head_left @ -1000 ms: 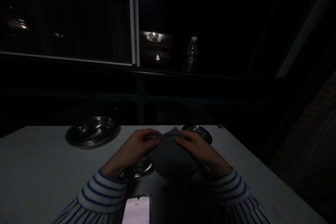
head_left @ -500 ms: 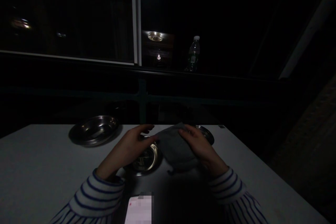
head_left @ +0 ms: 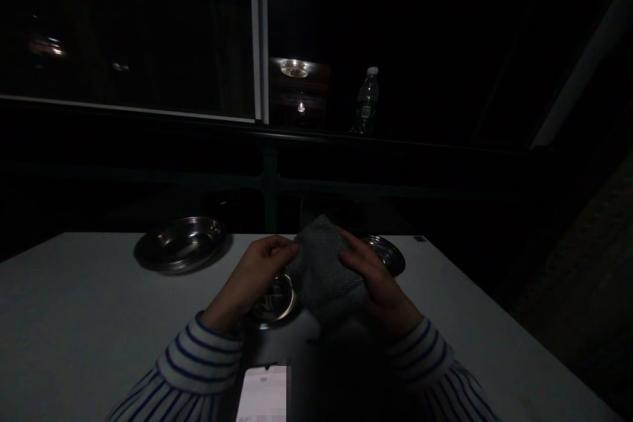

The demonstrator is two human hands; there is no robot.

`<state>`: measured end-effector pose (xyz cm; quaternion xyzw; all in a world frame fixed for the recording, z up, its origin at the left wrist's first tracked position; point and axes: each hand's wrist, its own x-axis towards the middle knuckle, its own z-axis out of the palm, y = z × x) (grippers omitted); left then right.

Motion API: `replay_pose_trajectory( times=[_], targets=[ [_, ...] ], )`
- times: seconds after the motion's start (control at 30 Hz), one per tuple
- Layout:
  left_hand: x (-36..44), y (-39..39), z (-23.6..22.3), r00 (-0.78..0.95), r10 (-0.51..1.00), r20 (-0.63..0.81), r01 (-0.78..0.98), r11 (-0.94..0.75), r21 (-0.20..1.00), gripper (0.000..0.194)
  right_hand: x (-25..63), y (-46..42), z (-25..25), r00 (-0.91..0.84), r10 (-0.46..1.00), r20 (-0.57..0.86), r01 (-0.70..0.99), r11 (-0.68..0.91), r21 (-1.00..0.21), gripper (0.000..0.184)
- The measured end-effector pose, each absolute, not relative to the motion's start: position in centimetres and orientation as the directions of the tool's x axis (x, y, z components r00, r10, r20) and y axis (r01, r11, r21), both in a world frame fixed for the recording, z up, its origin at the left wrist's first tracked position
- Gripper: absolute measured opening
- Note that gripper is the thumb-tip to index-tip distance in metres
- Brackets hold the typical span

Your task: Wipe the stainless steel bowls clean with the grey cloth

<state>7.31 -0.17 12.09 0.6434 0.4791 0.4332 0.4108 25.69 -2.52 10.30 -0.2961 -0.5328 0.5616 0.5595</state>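
Observation:
A grey cloth (head_left: pixel 326 270) hangs between my two hands above the table. My left hand (head_left: pixel 264 267) pinches its left edge between thumb and fingers. Wrapped round the right side of the cloth is my right hand (head_left: pixel 376 277), fingers on the front face. Below my left hand sits a round shiny metal dish (head_left: pixel 277 303), partly covered by the hand and the cloth. Behind my right hand lies another metal dish (head_left: pixel 390 254), its left part hidden.
Stacked metal bowls (head_left: pixel 182 244) stand at the table's back left. A lit phone (head_left: pixel 264 392) lies at the near edge of the white table (head_left: pixel 99 330). Beyond, a plastic bottle (head_left: pixel 366 102) stands on the dark window ledge. The room is very dim.
My left hand has closed on the left edge of the cloth; its fingers were apart before. The cloth has turned and its top corner now points upward.

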Motion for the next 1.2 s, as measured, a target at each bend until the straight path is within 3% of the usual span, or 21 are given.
replay_pose_trajectory(
  times=[0.13,0.27,0.33,0.43,0.57,0.7,0.83,1.0,1.2],
  targets=[
    [6.4,0.2,11.9,0.204,0.957,0.206,0.341,-0.267,0.902,0.032,25.5,-1.6,10.0,-0.119,0.975,0.186,-0.245,0.153,-0.957,0.041],
    [5.1,0.4,11.3,0.339,0.923,0.182,0.487,-0.338,0.805,0.029,26.6,-0.8,10.0,0.007,0.977,0.215,-0.035,0.215,-0.976,0.036],
    [5.2,0.0,10.6,0.466,0.875,0.127,0.582,-0.412,0.701,0.023,27.1,-0.6,10.2,0.048,0.968,0.248,0.107,0.242,-0.964,0.035],
    [6.1,-0.8,9.3,0.554,0.830,0.069,0.724,-0.521,0.452,0.019,27.4,-0.5,10.3,0.106,0.952,0.288,0.270,0.251,-0.930,0.035],
    [7.2,-1.4,8.2,0.521,0.850,0.082,0.783,-0.514,0.350,0.011,27.5,-0.4,10.2,0.121,0.947,0.299,0.323,0.247,-0.914,0.037],
    [7.0,-1.1,8.6,0.527,0.845,0.087,0.798,-0.528,0.291,0.017,27.5,-0.3,10.1,0.106,0.943,0.315,0.321,0.268,-0.909,0.038],
    [6.1,-0.3,9.7,0.438,0.882,0.174,0.790,-0.470,0.394,0.025,27.4,-0.2,10.1,0.115,0.938,0.326,0.344,0.271,-0.899,0.039],
    [5.1,1.2,10.1,0.372,0.921,0.116,0.669,-0.353,0.654,0.042,27.0,0.0,9.9,0.126,0.933,0.336,0.340,0.278,-0.898,0.036],
    [5.1,1.6,10.6,0.123,0.983,0.133,0.430,-0.174,0.886,0.033,27.0,0.2,9.4,0.119,0.937,0.328,0.361,0.267,-0.893,0.034]
  ],
)
